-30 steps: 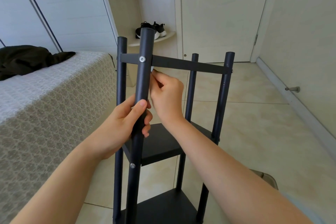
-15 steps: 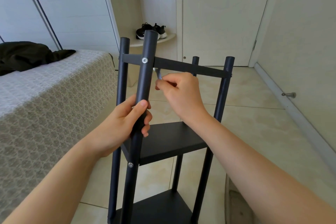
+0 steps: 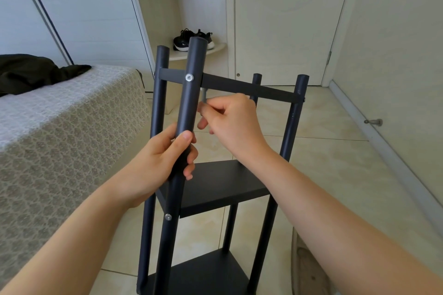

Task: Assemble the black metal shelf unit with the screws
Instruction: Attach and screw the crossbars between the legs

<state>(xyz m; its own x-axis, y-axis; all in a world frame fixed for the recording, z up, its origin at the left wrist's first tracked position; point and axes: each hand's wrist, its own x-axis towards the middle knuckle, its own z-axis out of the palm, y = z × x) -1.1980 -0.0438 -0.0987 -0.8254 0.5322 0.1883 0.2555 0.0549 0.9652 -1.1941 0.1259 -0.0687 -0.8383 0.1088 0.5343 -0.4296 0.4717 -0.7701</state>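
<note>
The black shelf unit (image 3: 215, 182) stands upright on the tiled floor (image 3: 323, 151), just beside the end of the bed (image 3: 60, 127) and well apart from the floor's right edge along the wall. Its bottom shelf and feet are cut off by the lower edge of the view.

The left hand (image 3: 155, 165) grips the nearest post (image 3: 191, 103), with the thumb across the front and the fingers curled round behind it. That post carries an upper screw (image 3: 189, 77) at the crossbar (image 3: 251, 90) and a lower screw (image 3: 168, 217) at the middle shelf.

The right hand (image 3: 235, 124) is just right of the post and under the crossbar. Its fingers are bunched together, pinching a thin silvery tool (image 3: 204, 96). Only a short stub of the tool shows, so I cannot tell its kind or whether its tip touches anything. The hand also hides part of a far post.

A dark garment (image 3: 36, 72) lies on the bed, cut off at the left. A pair of shoes (image 3: 189, 39) sits partly hidden behind the post tops.
</note>
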